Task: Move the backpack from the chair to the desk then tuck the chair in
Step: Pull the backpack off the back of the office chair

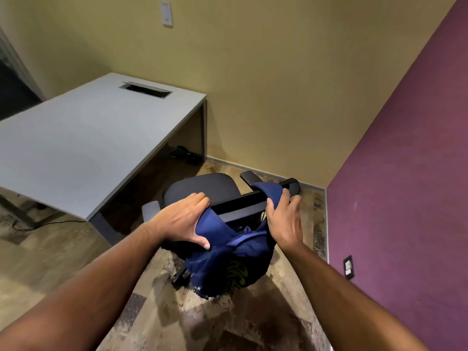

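Observation:
A dark blue backpack [228, 259] hangs behind the black office chair [202, 188], its straps looped over the top of the chair's backrest [240, 206]. My left hand [182, 221] grips the left strap near the backrest's top edge. My right hand [285, 219] holds the right strap, lifted above the backrest. The chair stands on the floor facing the grey desk [83, 138], pulled out from its right side. The lower part of the chair is hidden behind the backpack.
A cable cut-out [145, 89] is set in the desk's far side. Cables lie under the desk [184, 153]. A beige wall stands behind, a purple wall [405, 173] on the right with a socket [349, 266]. Patterned carpet covers the floor.

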Tool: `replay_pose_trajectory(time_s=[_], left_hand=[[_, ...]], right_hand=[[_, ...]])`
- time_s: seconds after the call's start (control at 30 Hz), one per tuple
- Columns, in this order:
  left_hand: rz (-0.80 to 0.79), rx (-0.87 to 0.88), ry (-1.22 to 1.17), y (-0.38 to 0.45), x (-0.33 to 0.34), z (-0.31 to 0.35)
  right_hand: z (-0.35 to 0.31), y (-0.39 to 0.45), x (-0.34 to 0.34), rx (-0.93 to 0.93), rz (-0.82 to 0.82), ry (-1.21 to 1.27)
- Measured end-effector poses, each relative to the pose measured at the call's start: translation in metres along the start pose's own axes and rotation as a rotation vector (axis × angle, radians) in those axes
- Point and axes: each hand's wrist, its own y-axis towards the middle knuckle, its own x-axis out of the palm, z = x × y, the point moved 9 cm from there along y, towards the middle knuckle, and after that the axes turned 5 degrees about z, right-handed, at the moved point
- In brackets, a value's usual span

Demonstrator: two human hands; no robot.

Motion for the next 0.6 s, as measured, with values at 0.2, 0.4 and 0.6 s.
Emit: replay_pose_trajectory(time_s=[0.2, 0.4, 0.6], left_hand=[[0.078, 0.077, 0.141, -0.015, -0.027, 0.002], [0.131, -0.04, 0.042, -0.036, -0.034, 0.007], [0.148, -0.075, -0.053, -0.032, -0.026, 0.039]], right_hand=[[0.0, 0.017, -0.022, 0.087, 0.104, 0.028], [-0.011, 0.027, -0.037, 0.093, 0.197, -0.01], [-0.002, 0.028, -0.047, 0.194, 0.247, -0.065]])
